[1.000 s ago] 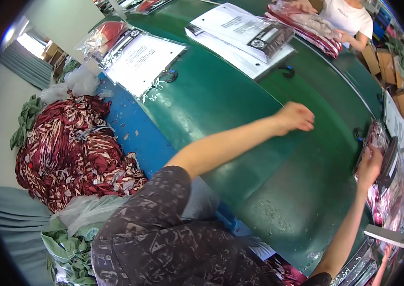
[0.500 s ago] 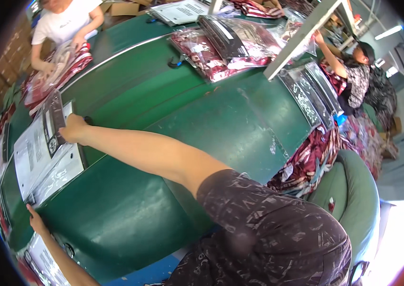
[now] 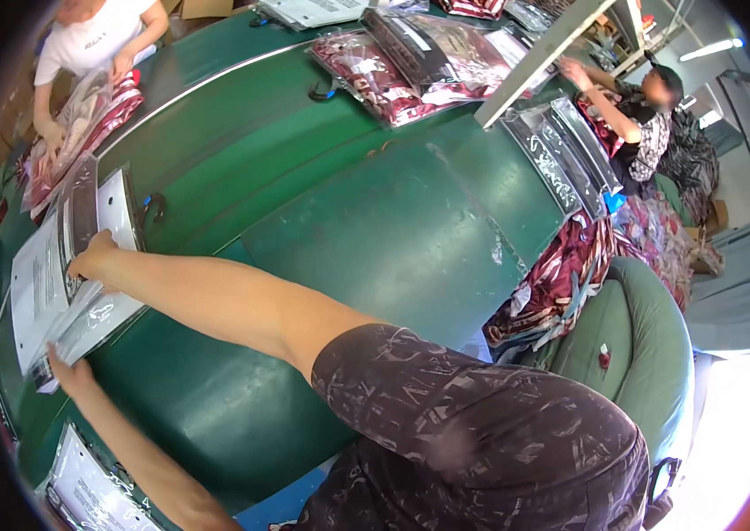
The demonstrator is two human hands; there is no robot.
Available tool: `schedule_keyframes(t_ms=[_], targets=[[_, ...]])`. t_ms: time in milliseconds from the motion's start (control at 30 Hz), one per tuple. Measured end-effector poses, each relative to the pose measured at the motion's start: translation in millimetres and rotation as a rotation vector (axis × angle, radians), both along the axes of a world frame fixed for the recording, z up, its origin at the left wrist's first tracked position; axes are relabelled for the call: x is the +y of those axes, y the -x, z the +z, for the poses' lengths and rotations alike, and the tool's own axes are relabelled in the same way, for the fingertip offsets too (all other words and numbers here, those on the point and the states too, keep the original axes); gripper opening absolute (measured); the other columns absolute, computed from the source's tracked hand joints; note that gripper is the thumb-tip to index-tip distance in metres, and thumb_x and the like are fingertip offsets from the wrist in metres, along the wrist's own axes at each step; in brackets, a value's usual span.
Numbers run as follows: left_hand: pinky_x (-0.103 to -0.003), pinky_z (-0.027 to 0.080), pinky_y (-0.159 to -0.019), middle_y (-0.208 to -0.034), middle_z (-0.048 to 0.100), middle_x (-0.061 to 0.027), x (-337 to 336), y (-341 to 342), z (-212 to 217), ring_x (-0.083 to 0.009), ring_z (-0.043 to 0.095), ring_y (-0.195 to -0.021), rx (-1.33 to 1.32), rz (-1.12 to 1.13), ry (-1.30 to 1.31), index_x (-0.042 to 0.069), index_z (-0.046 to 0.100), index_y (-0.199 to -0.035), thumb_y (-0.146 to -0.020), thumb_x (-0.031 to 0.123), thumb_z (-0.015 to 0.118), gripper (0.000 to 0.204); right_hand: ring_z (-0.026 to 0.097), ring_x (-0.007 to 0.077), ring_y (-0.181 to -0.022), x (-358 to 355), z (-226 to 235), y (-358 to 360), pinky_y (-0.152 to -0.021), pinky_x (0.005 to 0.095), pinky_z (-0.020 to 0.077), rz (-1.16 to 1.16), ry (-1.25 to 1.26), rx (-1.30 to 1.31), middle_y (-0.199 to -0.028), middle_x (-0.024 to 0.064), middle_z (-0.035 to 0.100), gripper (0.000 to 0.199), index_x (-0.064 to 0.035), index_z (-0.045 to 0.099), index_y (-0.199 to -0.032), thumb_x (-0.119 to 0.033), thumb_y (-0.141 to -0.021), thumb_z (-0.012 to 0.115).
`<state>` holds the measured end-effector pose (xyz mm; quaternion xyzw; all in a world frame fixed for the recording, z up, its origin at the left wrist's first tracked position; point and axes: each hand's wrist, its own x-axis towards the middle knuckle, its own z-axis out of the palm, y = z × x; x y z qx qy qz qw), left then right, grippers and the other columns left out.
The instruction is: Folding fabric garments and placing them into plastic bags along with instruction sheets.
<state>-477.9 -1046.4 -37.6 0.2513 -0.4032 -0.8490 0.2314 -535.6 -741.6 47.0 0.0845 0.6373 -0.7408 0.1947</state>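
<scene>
A flat clear plastic bag (image 3: 34, 288) with a white printed panel and a dark strip lies on the green table at the left. My right hand (image 3: 96, 258) reaches across the table with its fingers curled closed on the bag near the dark strip. My left hand (image 3: 72, 373) is at the near edge of the same bag, its visible fingers stretched out and apart against the plastic. Its other fingers are partly hidden. A dark hanger hook with a blue piece (image 3: 153, 208) sticks out from under the bag's far side.
The green table (image 3: 366, 230) carries bagged maroon striped garments (image 3: 366, 75) at the back. A pale post (image 3: 539, 66) rises there. More bags (image 3: 552, 155) lie right, above loose maroon garments (image 3: 561, 274). Another bag (image 3: 92, 482) lies near left. Co-workers (image 3: 96, 40) (image 3: 649, 124) handle garments.
My right hand has moved left and slightly nearer along the bag. My left hand has moved up to the bag's near edge. The whole view has shifted a little.
</scene>
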Motion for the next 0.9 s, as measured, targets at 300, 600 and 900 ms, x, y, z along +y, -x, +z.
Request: schedule_keyframes(t_ms=[300,600,900], targets=[[-0.030,0.051,-0.091,-0.116,0.064,-0.0166,71.4,-121.7,90.6,-0.0234,0.064,-0.102,0.104,0.145,0.408,-0.002,0.056,-0.122,-0.095,0.009,0.059,0.030,0.060,0.0206,-0.056,192.1,82.6,-33.5,-0.049,0.0321,0.0544,0.202,0.439,0.136,-0.072,0.0132,0.065,0.014,0.0066,0.066,-0.083,-0.003,-0.075,0.071],[-0.031,0.048,-0.099,-0.129,0.061,-0.0136,198.3,-270.0,102.3,-0.0201,0.059,-0.115,-0.215,-0.184,0.064,0.003,0.051,-0.140,-0.101,0.027,0.051,0.046,0.065,0.0204,-0.092,477.4,91.0,-102.5,-0.070,0.0293,0.0585,0.634,0.244,0.229,-0.117,0.0125,0.063,0.068,0.0021,0.046,-0.138,-0.013,-0.079,0.076],[-0.027,0.041,-0.105,-0.135,0.061,-0.0102,282.1,-241.0,49.4,-0.0173,0.056,-0.123,-0.385,-0.508,0.575,0.002,0.056,-0.138,-0.100,0.039,0.055,0.054,0.061,0.0130,-0.079,388.5,15.4,-107.3,-0.051,0.0242,0.0490,0.688,-0.324,0.171,-0.110,0.0080,0.062,0.057,0.0024,0.059,-0.124,-0.021,-0.078,0.082]])
